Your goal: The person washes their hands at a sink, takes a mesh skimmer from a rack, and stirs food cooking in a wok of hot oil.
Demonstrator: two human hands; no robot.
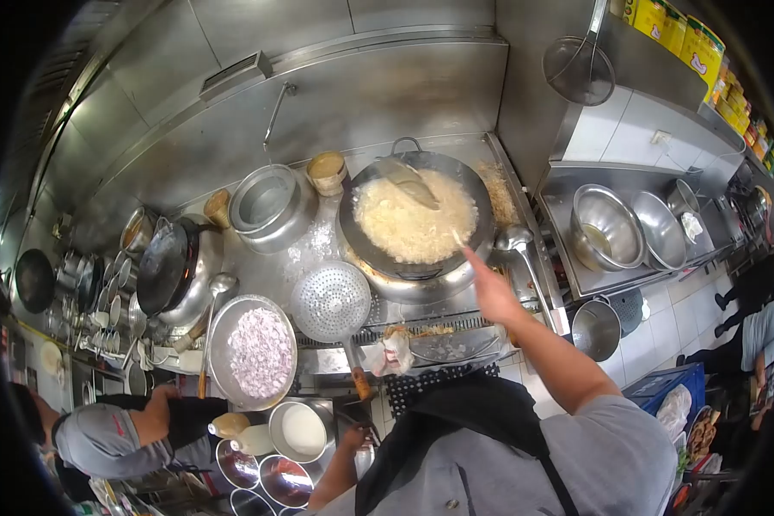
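Note:
A large black wok sits on the burner, filled with pale yellow, rice-like bits of food. My right hand is at the wok's near right rim, closed round a pale handle. In line with that handle, a broad metal wok spatula lies over the food, partly blurred. My left hand is low beside my apron, near the counter edge and a pot of white contents. Its fingers are small and partly hidden, so their grip does not show.
A perforated skimmer and a bowl of pinkish chopped food lie left of the wok. A ladle rests on its right. Steel bowls stand on the right counter. A co-worker stands at lower left.

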